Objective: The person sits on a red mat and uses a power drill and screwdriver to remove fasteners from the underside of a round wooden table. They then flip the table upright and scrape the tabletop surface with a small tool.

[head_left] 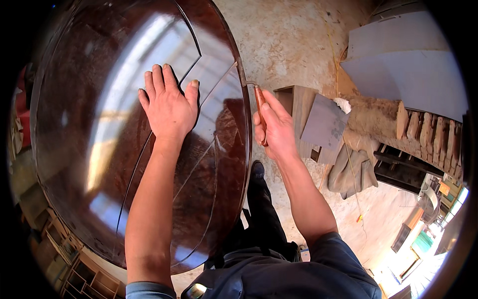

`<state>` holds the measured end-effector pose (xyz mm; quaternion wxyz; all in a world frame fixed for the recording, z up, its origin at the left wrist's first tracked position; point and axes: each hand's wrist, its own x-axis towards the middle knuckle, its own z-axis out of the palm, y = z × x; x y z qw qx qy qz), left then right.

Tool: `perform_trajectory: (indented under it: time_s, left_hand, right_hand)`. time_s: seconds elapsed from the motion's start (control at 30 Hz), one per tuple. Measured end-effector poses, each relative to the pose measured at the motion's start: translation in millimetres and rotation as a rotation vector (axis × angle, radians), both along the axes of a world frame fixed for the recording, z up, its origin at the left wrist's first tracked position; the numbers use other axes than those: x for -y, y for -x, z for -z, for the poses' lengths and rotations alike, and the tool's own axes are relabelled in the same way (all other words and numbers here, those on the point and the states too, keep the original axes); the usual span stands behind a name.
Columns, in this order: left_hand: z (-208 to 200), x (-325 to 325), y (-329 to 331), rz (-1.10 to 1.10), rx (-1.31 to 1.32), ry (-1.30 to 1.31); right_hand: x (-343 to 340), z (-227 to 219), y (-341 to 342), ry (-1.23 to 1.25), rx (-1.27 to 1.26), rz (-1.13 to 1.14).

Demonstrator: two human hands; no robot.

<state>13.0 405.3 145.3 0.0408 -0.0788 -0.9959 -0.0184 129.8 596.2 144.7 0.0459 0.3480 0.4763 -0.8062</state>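
A large glossy dark-brown tabletop with a rounded edge fills the left and middle. Dark grooves and pale scratched lines run across it, and window light reflects off its surface. My left hand lies flat on the top, fingers stretched forward and thumb out to the right, across one of the dark lines. At the right rim, my right hand grips a wooden-handled tool with a bent metal neck. The neck reaches leftward to the tabletop's edge; I cannot make out the shape of its working end.
Right of the tabletop stand a wooden box and a grey panel. Farther right are large pale boards, a row of stacked wooden pieces and a crumpled grey cloth. Wooden frames lie at the lower left.
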Motion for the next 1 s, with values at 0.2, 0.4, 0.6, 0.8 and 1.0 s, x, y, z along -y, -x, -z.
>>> perform_trajectory:
  time_s: [0.2, 0.4, 0.6, 0.8, 1.0]
  left_hand:
    - [0.8, 0.2, -1.2, -0.006, 0.005, -0.008]
    - [0.2, -1.4, -0.8, -0.005, 0.0, -0.012]
    - [0.3, 0.2, -1.2, -0.004, -0.005, -0.007]
    - [2.1, 0.0, -3.3, 0.001, -0.008, -0.007]
    - [0.0, -0.4, 2.3, 0.0, -0.009, -0.01]
  right_hand:
    - [2.4, -7.1, 9.7, -0.114, 0.027, -0.026]
    - [-1.0, -8.4, 10.5, -0.145, 0.032, -0.065]
    - [1.6, -11.3, 11.9, -0.184, 0.067, -0.057]
    - [1.6, -13.0, 28.3, -0.27, 0.054, -0.072]
    - [0.9, -12.1, 24.1, -0.269, 0.099, -0.084]
